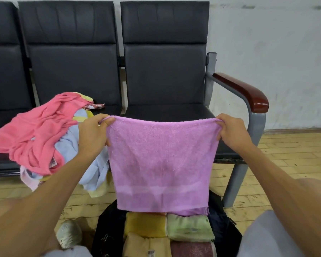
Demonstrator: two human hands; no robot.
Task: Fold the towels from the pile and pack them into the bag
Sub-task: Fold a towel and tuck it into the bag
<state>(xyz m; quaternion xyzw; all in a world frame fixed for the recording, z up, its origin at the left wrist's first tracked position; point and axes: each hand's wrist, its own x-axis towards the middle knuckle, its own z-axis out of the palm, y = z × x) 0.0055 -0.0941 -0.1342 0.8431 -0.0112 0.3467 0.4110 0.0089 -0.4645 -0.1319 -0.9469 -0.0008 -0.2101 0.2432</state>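
Lilac terry cloth hangs flat in the middle of the frame: the towel (161,164) is held up by its two top corners, its lower edge just above the open bag (107,227) at the bottom centre. A second layer peeks out under the lower right edge, so it looks already doubled once.

The step in hand seems to be the next fold. To do it well, keep the top edge taut and level, bring the two corners together so the side edges meet squarely, then smooth the crease before lowering it. It should end about as wide as the folded towels (189,228) already packed side by side in the bag.

The left hand (93,134) pinches the upper left corner, thumb toward the camera and knuckles up. The right hand (232,132) pinches the upper right corner the same way. Both forearms reach forward from the lower corners of the frame, well apart, hands level.

The pile (35,138), pink on top, lies on a chair (72,71) seat at middle left, behind the left hand. A shoe (69,232) shows at lower left.
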